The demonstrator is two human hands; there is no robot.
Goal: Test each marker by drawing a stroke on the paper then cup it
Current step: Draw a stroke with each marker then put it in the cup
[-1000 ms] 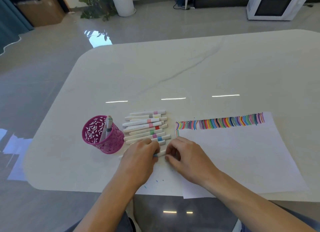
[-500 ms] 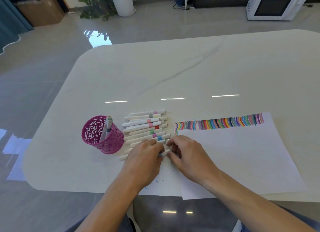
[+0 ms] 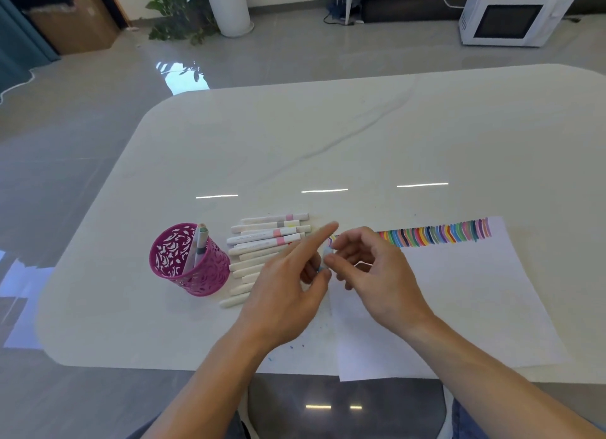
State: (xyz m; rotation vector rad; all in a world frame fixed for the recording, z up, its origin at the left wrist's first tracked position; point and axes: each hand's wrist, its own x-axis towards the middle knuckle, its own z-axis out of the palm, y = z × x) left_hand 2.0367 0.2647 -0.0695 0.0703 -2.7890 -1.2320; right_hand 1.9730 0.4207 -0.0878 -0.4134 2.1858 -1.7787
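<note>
Uncapping looks to be the step: above the table (image 3: 328, 136) toward its near edge, over the paper's (image 3: 459, 291) left edge and right of the pink mesh cup (image 3: 183, 268) and the row of markers (image 3: 262, 238), the left hand (image 3: 282, 294) and right hand (image 3: 377, 274) each pinch one white marker (image 3: 326, 253). Better that the left hand steady the barrel while the right hand pulls the cap straight off.

No legible text on any object.

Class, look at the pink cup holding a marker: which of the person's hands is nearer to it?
Left. The left hand is just right of the pink cup, over the loose markers; the right hand is farther right, over the paper. Both pinch one marker.
</note>
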